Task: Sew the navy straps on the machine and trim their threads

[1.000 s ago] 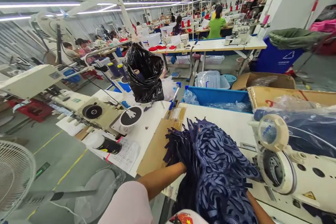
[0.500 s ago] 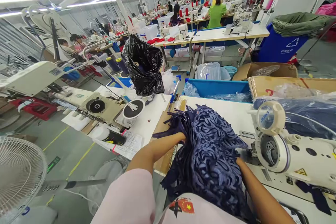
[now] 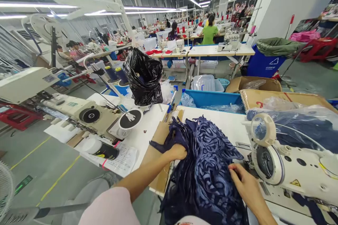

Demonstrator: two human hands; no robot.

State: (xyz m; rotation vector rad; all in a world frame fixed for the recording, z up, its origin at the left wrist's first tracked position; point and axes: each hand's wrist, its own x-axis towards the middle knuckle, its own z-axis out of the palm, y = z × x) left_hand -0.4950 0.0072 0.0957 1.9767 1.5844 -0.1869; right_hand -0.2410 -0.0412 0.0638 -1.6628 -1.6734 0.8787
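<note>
A thick pile of navy lace garments [image 3: 211,161], with narrow strap-like ends at its far left, lies on the white sewing table in front of me. The lace faces up, and the near end of the pile hangs towards my body. My left hand [image 3: 179,152] is closed over the dark layered edge on the left side, its fingertips hidden in the fabric. At the right edge of the pile, my right hand [image 3: 244,182] has thumb and forefinger close together against the lace. A white sewing machine [image 3: 295,165] stands just right of that hand.
Left of the pile are a cardboard strip [image 3: 158,147] and another table with a sewing machine [image 3: 87,110], a black-and-white bottle [image 3: 101,147] and a black plastic bag [image 3: 144,77]. Behind stand a blue bin [image 3: 216,98] and plastic-wrapped navy fabric [image 3: 298,126]. Other people sit sewing farther back.
My right hand has come out from under the pile's right side to its edge, and its fingers now show. More of my left hand is visible. The head view has tilted upward.
</note>
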